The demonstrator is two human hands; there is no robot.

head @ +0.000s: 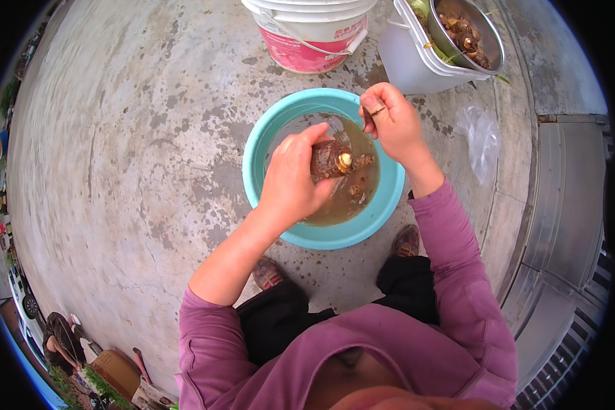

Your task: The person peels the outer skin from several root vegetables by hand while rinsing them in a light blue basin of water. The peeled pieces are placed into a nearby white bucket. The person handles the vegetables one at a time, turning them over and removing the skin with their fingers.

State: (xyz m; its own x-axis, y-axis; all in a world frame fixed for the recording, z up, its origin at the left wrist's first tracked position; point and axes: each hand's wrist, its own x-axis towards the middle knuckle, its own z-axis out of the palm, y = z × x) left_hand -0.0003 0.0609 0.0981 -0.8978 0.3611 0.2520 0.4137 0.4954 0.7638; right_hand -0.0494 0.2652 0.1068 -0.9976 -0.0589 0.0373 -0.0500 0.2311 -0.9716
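Above a round turquoise plastic basin [324, 241], my left hand [294, 171] grips a brown, rough-skinned taro corm [328, 160] between thumb and fingers. The corm has a pale cut or broken spot at its right end. My right hand [393, 120] is raised over the basin's upper right rim, its thumb and fingers pinching a small dark brown strip [367, 119], perhaps peeled skin. Murky brown water [333, 212] fills the lower part of the basin. A smaller brown corm [357, 189] lies in the water, and another rough brown piece [363, 162] shows just right of the held corm.
A white and pink bucket [312, 41] stands beyond the basin. To its right, a whitish plastic container [415, 64] bears a tilted metal bowl [498, 51] of brown corms. A clear plastic bag [479, 141] lies on the concrete at right. Another person [61, 341] is far off at lower left.
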